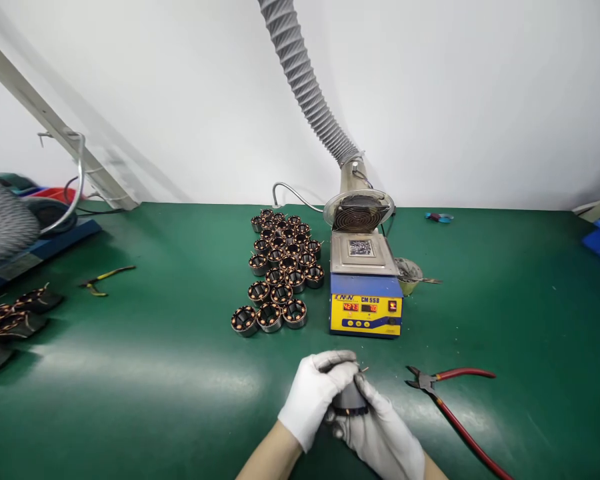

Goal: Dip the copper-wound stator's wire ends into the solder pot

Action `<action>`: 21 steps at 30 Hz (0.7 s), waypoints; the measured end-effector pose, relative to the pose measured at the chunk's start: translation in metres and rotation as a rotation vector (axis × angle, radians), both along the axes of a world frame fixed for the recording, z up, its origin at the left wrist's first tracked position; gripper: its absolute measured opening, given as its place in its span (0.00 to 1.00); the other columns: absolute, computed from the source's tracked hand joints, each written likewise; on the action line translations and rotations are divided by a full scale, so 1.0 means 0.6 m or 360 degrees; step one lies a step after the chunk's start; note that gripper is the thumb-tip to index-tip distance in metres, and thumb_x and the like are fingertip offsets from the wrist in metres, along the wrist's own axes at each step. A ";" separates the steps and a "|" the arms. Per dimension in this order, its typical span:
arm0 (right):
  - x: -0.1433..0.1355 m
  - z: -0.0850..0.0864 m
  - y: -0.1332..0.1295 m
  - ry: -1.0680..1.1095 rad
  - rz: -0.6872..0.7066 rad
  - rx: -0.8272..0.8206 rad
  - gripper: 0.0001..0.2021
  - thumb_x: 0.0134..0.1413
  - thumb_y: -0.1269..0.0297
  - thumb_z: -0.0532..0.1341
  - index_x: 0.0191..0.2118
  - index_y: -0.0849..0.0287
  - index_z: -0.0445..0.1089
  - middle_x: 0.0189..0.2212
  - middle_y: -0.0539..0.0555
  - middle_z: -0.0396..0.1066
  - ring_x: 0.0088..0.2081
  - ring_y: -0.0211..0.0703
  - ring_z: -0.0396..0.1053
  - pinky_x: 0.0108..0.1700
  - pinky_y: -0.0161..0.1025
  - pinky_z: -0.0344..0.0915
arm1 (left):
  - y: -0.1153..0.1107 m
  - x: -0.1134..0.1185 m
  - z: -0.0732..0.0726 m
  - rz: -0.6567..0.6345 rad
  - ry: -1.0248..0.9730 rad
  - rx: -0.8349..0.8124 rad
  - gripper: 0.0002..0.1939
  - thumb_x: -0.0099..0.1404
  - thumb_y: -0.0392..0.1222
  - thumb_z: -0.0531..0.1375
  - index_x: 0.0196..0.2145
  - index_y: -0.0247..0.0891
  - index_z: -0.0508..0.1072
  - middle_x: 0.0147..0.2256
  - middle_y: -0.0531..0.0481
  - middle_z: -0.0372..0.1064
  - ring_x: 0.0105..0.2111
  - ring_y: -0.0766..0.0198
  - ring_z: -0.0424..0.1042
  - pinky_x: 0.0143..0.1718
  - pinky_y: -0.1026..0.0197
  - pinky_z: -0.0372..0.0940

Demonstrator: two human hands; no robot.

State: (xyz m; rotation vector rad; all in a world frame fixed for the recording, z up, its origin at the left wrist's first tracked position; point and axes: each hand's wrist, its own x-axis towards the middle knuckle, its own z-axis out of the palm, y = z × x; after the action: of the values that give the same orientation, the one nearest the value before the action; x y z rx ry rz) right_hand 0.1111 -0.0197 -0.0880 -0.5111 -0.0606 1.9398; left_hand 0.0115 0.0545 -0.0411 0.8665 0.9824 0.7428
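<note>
Two gloved hands grip one dark wound stator low at the near table edge.

Head view: left hand wraps over the top, right hand cups underneath, both closed on it. Risk: thin copper leads at its top could bend or snag on glove fabric. Solder pot reads hot, close ahead. Red cutters lie right. Green mat, white wall, fume hose, stator batch.

dark wound stator, seemingly upright, clasped between both gloved hands, mostly hidden
</note>
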 end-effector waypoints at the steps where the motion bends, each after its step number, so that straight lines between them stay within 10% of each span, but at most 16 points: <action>1: 0.000 -0.001 -0.001 0.0002 -0.0011 -0.0022 0.18 0.48 0.51 0.63 0.37 0.62 0.72 0.30 0.56 0.74 0.29 0.40 0.70 0.29 0.32 0.61 | -0.004 0.003 -0.002 0.0036 0.0022 -0.0010 0.15 0.41 0.41 0.70 0.28 0.30 0.76 0.28 0.41 0.74 0.30 0.57 0.72 0.32 0.61 0.65; 7: 0.018 0.009 -0.002 0.0203 0.0004 -0.0021 0.24 0.49 0.45 0.59 0.43 0.62 0.70 0.31 0.55 0.74 0.27 0.41 0.71 0.23 0.31 0.59 | 0.016 -0.018 -0.031 0.0323 -0.0099 0.0134 0.19 0.50 0.49 0.65 0.38 0.35 0.72 0.31 0.47 0.74 0.35 0.60 0.71 0.43 0.61 0.63; 14: 0.020 0.015 0.005 0.0315 0.0038 -0.0003 0.30 0.51 0.41 0.54 0.48 0.62 0.67 0.38 0.58 0.74 0.40 0.48 0.71 0.44 0.44 0.62 | -0.002 -0.024 -0.027 -0.0855 0.0284 0.0558 0.44 0.35 0.30 0.70 0.53 0.44 0.65 0.49 0.49 0.65 0.47 0.52 0.64 0.49 0.57 0.60; 17: 0.019 0.013 0.001 0.0276 0.0001 -0.0024 0.28 0.53 0.43 0.54 0.47 0.63 0.68 0.39 0.58 0.74 0.40 0.47 0.72 0.44 0.43 0.63 | -0.008 -0.010 -0.019 -0.0725 0.0057 0.0353 0.32 0.38 0.29 0.68 0.44 0.42 0.73 0.39 0.53 0.70 0.39 0.57 0.68 0.41 0.62 0.63; 21: 0.020 0.010 -0.003 0.0221 0.0069 -0.0061 0.25 0.49 0.45 0.59 0.39 0.65 0.72 0.32 0.56 0.76 0.32 0.44 0.73 0.36 0.38 0.66 | -0.006 0.005 -0.023 0.0017 -0.0036 0.0070 0.07 0.46 0.37 0.67 0.26 0.32 0.77 0.25 0.49 0.72 0.27 0.62 0.68 0.29 0.65 0.62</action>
State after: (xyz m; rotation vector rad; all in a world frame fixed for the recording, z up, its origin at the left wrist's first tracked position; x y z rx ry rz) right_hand 0.1230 -0.0212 -0.0817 -0.4021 0.0550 2.0173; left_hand 0.0145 0.0510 -0.0546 0.8902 0.9544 0.7841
